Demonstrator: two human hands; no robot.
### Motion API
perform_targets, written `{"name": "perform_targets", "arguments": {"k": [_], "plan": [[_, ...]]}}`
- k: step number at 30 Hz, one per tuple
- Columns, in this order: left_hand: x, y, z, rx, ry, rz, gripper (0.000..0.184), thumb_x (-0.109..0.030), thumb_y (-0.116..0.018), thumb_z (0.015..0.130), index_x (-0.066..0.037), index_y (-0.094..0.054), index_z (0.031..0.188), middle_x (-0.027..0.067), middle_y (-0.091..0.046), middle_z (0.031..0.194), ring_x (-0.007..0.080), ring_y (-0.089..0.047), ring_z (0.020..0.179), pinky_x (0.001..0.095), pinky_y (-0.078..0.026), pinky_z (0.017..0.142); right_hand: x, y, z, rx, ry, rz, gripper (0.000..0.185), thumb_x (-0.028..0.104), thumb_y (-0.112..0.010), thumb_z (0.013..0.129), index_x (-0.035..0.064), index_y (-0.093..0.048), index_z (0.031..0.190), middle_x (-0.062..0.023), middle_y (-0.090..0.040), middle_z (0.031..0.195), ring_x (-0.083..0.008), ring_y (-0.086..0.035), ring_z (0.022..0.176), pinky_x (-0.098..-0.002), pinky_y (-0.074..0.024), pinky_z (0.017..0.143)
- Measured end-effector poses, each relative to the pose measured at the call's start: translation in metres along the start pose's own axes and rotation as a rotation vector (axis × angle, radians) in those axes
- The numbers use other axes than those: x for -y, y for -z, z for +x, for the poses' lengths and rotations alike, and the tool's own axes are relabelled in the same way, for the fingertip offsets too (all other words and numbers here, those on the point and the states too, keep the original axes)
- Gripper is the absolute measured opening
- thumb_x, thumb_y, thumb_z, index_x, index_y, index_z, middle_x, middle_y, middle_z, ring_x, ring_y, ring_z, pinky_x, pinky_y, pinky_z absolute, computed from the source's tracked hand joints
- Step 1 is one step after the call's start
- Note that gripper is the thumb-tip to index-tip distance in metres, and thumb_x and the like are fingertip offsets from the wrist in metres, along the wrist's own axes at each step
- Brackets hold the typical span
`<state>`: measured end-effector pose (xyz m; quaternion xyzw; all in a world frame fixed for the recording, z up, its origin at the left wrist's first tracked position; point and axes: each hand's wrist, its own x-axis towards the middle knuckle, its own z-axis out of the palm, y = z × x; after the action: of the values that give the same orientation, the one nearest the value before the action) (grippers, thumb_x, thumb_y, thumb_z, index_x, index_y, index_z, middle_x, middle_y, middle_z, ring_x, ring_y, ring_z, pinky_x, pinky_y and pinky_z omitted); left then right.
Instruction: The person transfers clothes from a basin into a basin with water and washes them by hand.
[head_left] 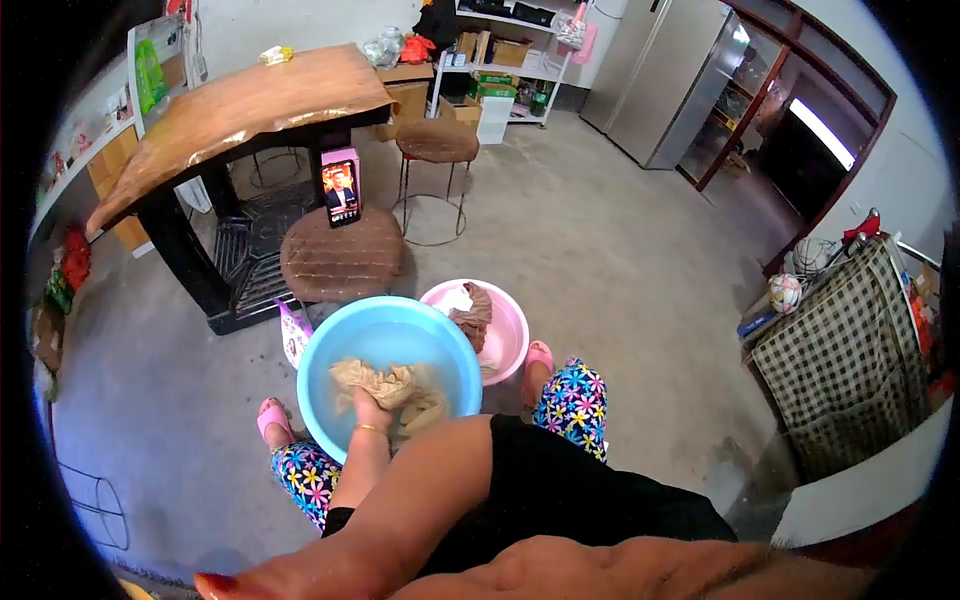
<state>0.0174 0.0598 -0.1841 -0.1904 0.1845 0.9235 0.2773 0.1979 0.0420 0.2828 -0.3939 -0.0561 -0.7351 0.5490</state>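
My left hand (370, 409), with a gold bangle at the wrist, reaches into a light-blue basin (467, 350) of water. Its fingers are closed on a bunched wet tan cloth (378, 380), part of which spreads under the cloudy water towards the right. My bent right arm crosses the bottom of the view, close to the camera. Of my right hand (285, 578), only a part shows at the lower edge, so its fingers are mostly hidden. Against the blue basin stands a pink basin (513, 330) holding a brown cloth (474, 318) and something white.
A brown-topped stool (340, 262) bears an upright phone (341, 194) just beyond the basins. Farther back stand a covered table (250, 100) and another stool (437, 142). A purple-and-white bag (294, 335) sits left of the blue basin. A checked cloth (850, 360) hangs at right.
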Motion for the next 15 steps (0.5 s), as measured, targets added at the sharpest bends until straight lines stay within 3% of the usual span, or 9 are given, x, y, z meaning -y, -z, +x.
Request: {"name": "perform_targets", "arguments": {"k": [9,12,15], "plan": [[0.002,-0.020,-0.018,-0.130,-0.044,0.058,0.049,-0.043,-0.029,0.090,-0.010,-0.046,0.122,0.0090,-0.049,0.123,0.0289,-0.048,0.111,0.0456,-0.037,0.096,-0.004,0.010,-0.010,0.020,0.117,-0.199,0.041,0.034,-0.029,0.089,0.0023,-0.056,0.092,-0.0119,-0.047,0.112,-0.0207,-0.044,0.106,-0.0351,-0.0369,0.088],[-0.003,-0.043,-0.034,-0.177,-0.043,0.066,0.049,-0.042,-0.026,0.091,-0.011,-0.045,0.123,0.0106,-0.048,0.123,0.0308,-0.047,0.112,0.0499,-0.036,0.095,-0.001,0.015,-0.014,0.019,0.146,-0.295,0.037,0.030,-0.031,0.089,0.0022,-0.056,0.092,-0.0118,-0.047,0.112,-0.0205,-0.044,0.106,-0.0348,-0.0365,0.089],[-0.001,-0.031,-0.026,-0.123,-0.042,0.098,0.047,-0.037,-0.027,0.090,-0.009,-0.046,0.121,0.0093,-0.050,0.122,0.0283,-0.048,0.110,0.0449,-0.038,0.094,0.007,0.028,-0.022,-0.014,0.191,-0.462,0.033,0.026,-0.033,0.089,0.0021,-0.056,0.091,-0.0117,-0.047,0.112,-0.0204,-0.044,0.106,-0.0346,-0.0361,0.090]]}}
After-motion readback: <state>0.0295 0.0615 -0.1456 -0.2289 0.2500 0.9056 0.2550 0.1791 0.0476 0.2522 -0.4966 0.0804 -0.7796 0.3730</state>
